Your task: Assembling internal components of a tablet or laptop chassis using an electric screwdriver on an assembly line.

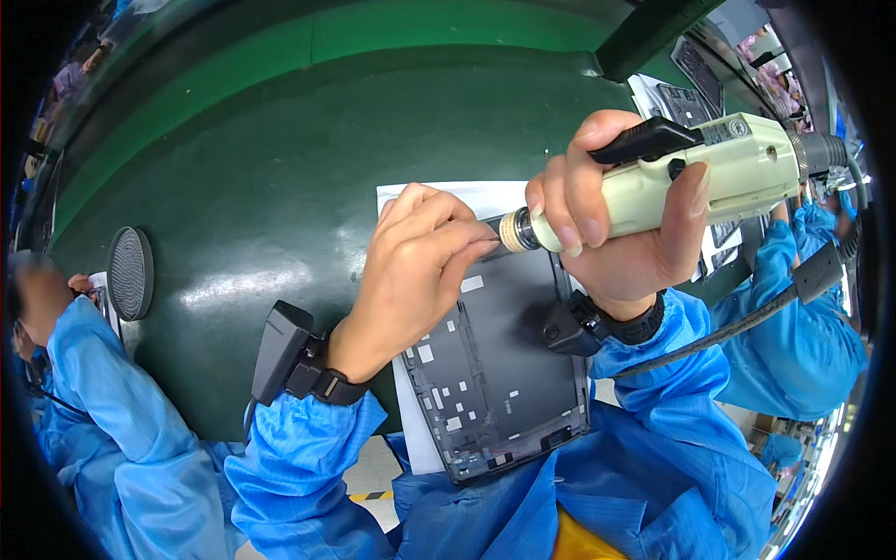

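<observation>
My right hand is wrapped round a pale green electric screwdriver with a black lever and a cable at its back end. The tool lies nearly level, its ribbed collar toward my left hand. Thumb and fingers of that left hand are pinched at the thin dark bit in front of the collar; whether a screw is there too is hidden. Below both hands a black laptop cover, inner side up with small white stickers, lies on white sheets at the near table edge.
The green table spreads to the left and far side. A round dark mesh-faced object stands at its left. People in blue smocks sit on both sides. More dark panels lie at the far right. The screwdriver's cable crosses my right sleeve.
</observation>
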`<action>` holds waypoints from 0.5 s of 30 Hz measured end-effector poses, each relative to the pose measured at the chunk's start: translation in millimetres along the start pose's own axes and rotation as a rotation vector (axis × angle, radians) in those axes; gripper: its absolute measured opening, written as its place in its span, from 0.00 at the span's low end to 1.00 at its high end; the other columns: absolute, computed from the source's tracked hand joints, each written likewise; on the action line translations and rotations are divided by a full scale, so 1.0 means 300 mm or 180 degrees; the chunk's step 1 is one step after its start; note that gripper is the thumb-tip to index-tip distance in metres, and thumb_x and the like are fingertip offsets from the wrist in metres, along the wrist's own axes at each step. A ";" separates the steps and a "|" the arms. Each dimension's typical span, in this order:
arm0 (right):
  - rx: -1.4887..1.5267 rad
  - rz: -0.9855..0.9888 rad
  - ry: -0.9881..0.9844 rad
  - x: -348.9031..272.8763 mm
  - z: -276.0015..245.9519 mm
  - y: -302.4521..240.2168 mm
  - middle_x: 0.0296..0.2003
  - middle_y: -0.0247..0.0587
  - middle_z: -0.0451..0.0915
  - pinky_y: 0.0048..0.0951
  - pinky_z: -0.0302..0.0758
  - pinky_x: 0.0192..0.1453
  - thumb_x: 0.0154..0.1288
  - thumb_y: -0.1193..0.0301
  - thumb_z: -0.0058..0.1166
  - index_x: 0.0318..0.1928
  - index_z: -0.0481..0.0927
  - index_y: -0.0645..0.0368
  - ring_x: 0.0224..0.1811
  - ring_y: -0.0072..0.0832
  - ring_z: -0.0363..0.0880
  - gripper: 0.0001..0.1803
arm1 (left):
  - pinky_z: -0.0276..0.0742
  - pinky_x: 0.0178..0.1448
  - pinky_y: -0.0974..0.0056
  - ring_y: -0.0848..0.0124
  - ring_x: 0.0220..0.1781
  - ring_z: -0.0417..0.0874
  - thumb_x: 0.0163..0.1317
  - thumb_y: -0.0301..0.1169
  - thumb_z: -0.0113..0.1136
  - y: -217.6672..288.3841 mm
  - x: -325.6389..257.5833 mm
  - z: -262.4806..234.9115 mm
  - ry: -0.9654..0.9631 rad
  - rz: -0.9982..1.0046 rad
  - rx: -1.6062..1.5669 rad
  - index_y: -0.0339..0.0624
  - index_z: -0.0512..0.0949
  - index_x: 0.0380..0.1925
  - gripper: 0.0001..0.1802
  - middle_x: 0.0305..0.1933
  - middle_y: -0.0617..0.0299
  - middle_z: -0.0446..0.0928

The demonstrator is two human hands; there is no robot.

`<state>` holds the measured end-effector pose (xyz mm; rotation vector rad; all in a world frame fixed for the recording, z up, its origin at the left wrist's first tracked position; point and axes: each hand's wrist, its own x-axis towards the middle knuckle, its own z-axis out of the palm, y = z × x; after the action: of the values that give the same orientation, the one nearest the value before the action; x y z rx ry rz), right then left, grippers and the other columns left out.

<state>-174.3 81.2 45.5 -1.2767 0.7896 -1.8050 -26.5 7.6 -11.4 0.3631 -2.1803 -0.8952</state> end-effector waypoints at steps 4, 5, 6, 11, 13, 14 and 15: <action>0.0276 0.0004 0.0060 0.003 -0.001 -0.005 0.14 0.34 0.66 0.28 0.68 0.33 0.65 0.47 0.37 0.44 0.68 0.72 0.18 0.22 0.65 0.33 | 0.66 0.38 0.62 0.64 0.33 0.71 0.45 0.22 0.63 0.003 0.000 -0.001 -0.0005 -0.0008 -0.0010 0.38 0.79 0.25 0.05 0.27 0.62 0.72; 0.0281 -0.0021 0.0062 0.003 -0.001 -0.005 0.14 0.34 0.66 0.28 0.68 0.33 0.65 0.47 0.36 0.44 0.69 0.72 0.18 0.22 0.65 0.33 | 0.66 0.39 0.62 0.63 0.34 0.71 0.45 0.22 0.63 0.005 0.001 -0.002 -0.0033 -0.0019 -0.0009 0.37 0.79 0.26 0.05 0.28 0.61 0.72; 0.0279 -0.0008 0.0060 0.004 0.000 -0.001 0.14 0.34 0.66 0.28 0.68 0.33 0.65 0.47 0.36 0.44 0.69 0.72 0.18 0.22 0.65 0.33 | 0.67 0.39 0.62 0.63 0.35 0.71 0.46 0.22 0.63 0.004 -0.002 -0.001 -0.0061 -0.0036 -0.0005 0.37 0.79 0.26 0.05 0.28 0.61 0.72; 0.0301 -0.0003 0.0224 0.011 -0.005 0.012 0.13 0.34 0.66 0.28 0.69 0.33 0.65 0.49 0.36 0.42 0.69 0.72 0.17 0.22 0.65 0.31 | 0.67 0.42 0.61 0.62 0.38 0.71 0.46 0.23 0.62 0.006 -0.005 -0.006 -0.0137 -0.0075 -0.0020 0.37 0.78 0.29 0.07 0.32 0.61 0.72; 0.0098 0.0031 0.0283 0.012 -0.016 0.016 0.13 0.34 0.66 0.28 0.69 0.33 0.65 0.50 0.36 0.42 0.69 0.73 0.17 0.22 0.65 0.31 | 0.66 0.43 0.61 0.62 0.40 0.71 0.47 0.24 0.62 0.003 0.002 -0.016 -0.0089 -0.0113 0.0049 0.37 0.78 0.30 0.08 0.33 0.61 0.72; -0.0097 0.0061 0.0335 0.011 -0.020 0.018 0.13 0.34 0.65 0.28 0.69 0.32 0.65 0.50 0.37 0.42 0.69 0.73 0.16 0.22 0.65 0.31 | 0.67 0.43 0.62 0.62 0.39 0.71 0.46 0.23 0.63 -0.005 0.005 -0.028 -0.0140 -0.0067 0.0134 0.37 0.78 0.31 0.10 0.33 0.60 0.73; -0.0095 0.0061 0.0331 0.012 -0.019 0.019 0.13 0.34 0.65 0.28 0.69 0.32 0.65 0.50 0.37 0.42 0.69 0.73 0.16 0.22 0.65 0.31 | 0.67 0.42 0.63 0.61 0.39 0.71 0.46 0.22 0.63 -0.008 0.004 -0.037 -0.0190 -0.0024 0.0234 0.37 0.78 0.33 0.11 0.34 0.59 0.73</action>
<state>-179.0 75.6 40.9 -1.1979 0.8861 -1.8626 -19.3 -0.2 -7.0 0.3849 -2.2725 -0.8412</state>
